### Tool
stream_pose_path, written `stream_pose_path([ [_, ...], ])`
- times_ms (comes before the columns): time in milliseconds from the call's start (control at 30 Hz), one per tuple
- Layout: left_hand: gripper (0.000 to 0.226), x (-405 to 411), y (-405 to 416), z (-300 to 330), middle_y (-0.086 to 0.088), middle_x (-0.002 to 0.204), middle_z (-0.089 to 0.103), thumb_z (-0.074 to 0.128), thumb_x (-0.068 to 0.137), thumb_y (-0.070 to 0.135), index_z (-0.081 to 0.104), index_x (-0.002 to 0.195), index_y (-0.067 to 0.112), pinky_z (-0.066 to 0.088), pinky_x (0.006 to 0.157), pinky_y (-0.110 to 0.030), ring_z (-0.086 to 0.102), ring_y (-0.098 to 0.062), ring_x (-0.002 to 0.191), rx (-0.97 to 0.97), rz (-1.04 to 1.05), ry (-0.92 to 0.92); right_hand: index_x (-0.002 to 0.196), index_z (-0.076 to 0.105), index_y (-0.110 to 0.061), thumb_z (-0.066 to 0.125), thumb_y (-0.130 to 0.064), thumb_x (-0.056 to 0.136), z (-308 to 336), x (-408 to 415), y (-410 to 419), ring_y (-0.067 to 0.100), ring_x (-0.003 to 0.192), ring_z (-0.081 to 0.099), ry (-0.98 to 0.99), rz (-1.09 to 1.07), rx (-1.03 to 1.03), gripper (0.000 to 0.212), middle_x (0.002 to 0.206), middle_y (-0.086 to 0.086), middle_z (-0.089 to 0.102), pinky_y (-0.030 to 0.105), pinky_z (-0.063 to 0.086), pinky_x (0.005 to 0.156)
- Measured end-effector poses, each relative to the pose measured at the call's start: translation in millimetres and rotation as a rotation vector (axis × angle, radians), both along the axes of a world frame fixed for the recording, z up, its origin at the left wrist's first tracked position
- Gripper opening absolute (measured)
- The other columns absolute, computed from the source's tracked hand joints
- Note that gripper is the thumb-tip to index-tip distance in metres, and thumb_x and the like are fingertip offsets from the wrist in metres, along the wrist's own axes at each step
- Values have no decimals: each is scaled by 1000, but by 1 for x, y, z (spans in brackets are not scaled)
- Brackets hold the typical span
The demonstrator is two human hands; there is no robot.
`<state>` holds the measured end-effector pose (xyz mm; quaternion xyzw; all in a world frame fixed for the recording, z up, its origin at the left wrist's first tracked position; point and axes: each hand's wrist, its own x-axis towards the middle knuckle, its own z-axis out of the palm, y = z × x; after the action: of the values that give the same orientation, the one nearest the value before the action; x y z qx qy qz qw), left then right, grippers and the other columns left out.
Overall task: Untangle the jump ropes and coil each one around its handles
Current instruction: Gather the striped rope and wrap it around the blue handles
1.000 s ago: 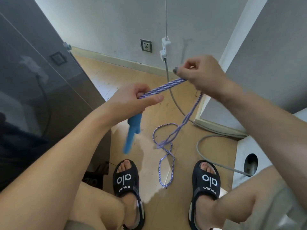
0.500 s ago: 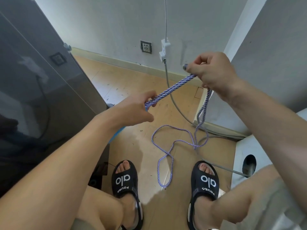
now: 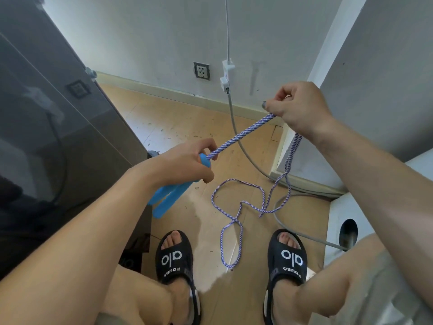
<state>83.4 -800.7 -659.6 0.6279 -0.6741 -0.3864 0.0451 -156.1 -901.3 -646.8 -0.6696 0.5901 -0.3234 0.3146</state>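
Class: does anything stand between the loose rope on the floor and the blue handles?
Nothing visible does. The purple-and-white twisted rope loops on bare floor between the sandals, and the left hand grips the blue plastic handles.

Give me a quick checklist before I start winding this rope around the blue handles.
1. Both blue handles held together in the left hand: ok.
2. Right hand has a grip on the purple-and-white rope: ok.
3. Rope stretched straight between the hands: ok.
4. Slack on the floor free of crossings: not ok, the loops cross over themselves.
5. Slack clear of the grey cable: not ok, it crosses it.
6. Second rope freed: cannot tell, none in view.
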Motion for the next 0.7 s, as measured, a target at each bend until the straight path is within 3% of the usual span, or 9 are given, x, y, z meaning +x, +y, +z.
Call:
stream_pose_path([
  [167,52,6,5,1,0,99,62,66,83,3,46,119,35,54,57,-25,67,-19,72,-8,47,33,71,59,-15,70,-25,84,-4,-9,-4,11,48,40,39,-73,5,19,55,-5,46,24,33,52],
  [300,47,5,4,0,-4,92,64,62,86,4,42,118,32,57,59,-29,63,-16,63,-24,90,2,88,63,-12,63,-27,89,-9,-5,-2,18,65,51,229,-31,9,16,67,-3,54,28,41,63],
  [400,46,6,4,1,-4,93,65,59,86,4,42,119,31,58,67,-36,64,-20,70,-39,79,-29,119,56,-14,55,-22,93,-11,0,4,25,95,59,344,-11,41,26,102,4,62,35,49,80],
  [500,47,0,3,3,-5,99,63,59,85,2,44,122,27,57,80,-49,63,-24,85,-91,8,-91,124,52,-18,46,-23,100,-6,30,24,20,106,57,15,144,120,25,113,0,61,32,44,86],
  [533,46,-4,3,3,-4,102,62,59,85,1,45,123,24,55,84,-50,61,-24,89,-117,-20,-103,120,54,-21,43,-28,103,-5,42,33,19,107,58,-80,245,181,22,112,0,63,32,43,87],
  [600,43,-10,1,2,-4,102,60,58,86,-2,48,122,17,52,86,-47,60,-24,93,-154,-50,-71,106,55,-27,35,-41,105,-9,61,47,18,97,61,-71,451,256,25,104,1,66,33,46,85],
  [700,38,-11,-1,2,-2,93,56,57,88,-5,46,121,10,51,82,-43,59,-27,90,-204,-57,-81,96,53,-29,33,-56,101,-16,70,62,17,68,63,16,523,274,34,85,-1,65,31,49,65],
])
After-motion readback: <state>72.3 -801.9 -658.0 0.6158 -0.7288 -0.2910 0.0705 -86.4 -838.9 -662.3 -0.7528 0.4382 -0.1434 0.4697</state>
